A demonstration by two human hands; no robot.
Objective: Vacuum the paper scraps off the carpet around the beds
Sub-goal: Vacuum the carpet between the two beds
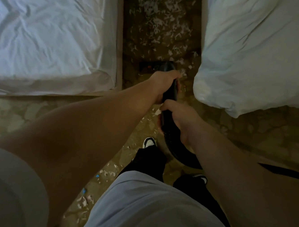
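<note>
White paper scraps (pixel 160 22) lie thick on the brown carpet in the gap between two beds. A black vacuum wand (pixel 171 92) points into that gap, its head (pixel 165 66) at the near end of the scraps. My left hand (pixel 163 84) grips the wand high up. My right hand (pixel 178 119) grips it lower, where the ribbed black hose (pixel 176 148) begins. More scraps (pixel 85 201) lie on the carpet by my feet.
A bed with white sheets (pixel 49 32) stands on the left and a second bed (pixel 262 51) on the right, with a narrow aisle between. The hose trails off to the right (pixel 284 172). My shoes (pixel 149 142) stand on patterned carpet (pixel 9 112).
</note>
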